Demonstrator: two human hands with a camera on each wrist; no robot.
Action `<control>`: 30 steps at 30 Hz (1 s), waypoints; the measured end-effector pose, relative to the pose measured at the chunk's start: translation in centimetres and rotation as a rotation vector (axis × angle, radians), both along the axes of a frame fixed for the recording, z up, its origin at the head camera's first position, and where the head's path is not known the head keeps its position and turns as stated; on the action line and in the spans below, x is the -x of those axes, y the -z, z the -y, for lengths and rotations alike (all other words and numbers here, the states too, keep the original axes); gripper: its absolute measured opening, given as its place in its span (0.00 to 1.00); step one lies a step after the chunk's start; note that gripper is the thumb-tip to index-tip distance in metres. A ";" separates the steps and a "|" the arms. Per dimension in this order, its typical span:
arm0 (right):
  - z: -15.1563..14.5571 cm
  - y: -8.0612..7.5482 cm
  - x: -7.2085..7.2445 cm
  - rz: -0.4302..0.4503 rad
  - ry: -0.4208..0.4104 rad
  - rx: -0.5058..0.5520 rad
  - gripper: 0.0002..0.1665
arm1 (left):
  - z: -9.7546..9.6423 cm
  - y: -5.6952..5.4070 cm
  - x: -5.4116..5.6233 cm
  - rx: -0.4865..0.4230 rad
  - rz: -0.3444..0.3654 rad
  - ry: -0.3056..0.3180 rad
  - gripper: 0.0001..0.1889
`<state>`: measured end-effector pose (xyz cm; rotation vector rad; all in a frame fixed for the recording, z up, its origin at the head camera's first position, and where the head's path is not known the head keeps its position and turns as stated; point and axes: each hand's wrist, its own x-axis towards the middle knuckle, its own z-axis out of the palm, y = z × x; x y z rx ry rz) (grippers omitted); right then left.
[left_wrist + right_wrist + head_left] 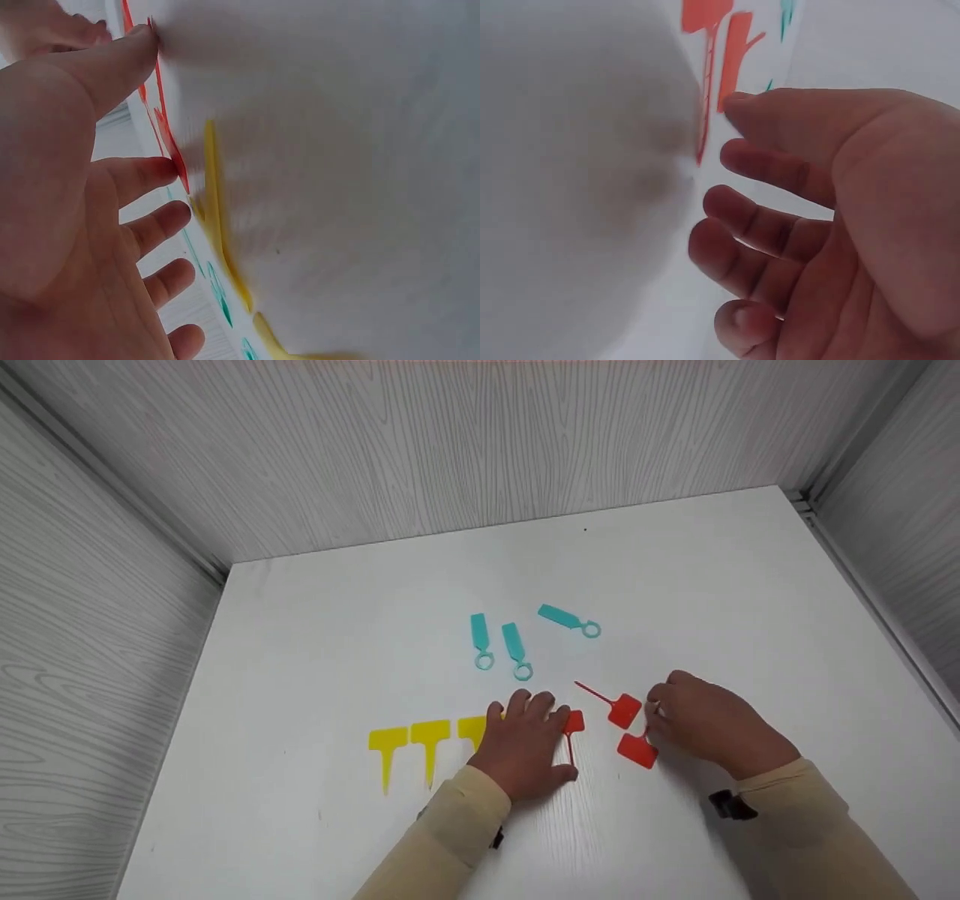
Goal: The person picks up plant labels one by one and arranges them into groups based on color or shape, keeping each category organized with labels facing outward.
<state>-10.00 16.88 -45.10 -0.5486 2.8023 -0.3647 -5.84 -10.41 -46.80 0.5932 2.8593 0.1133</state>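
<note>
Head view: near left, three yellow tags are lined up; beside them, one red tag is now being touched by the left hand, fingers spread, nothing gripped. Rightward, two more red tags are flanked by the right hand, fingers loosely bent, nothing visibly held. Farther off, three teal tags are laid out.

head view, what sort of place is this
Probably an enclosed work booth, though its purpose isn't shown: wood-grain panels rise at the back and both sides of a plain white tabletop, where yellow tags, red tags and teal tags lie.
</note>
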 end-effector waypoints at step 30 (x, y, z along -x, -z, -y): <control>2.4 -2.6 2.3 0.201 0.085 0.079 0.15 | -0.1 -0.6 -0.2 0.006 0.003 -0.011 0.49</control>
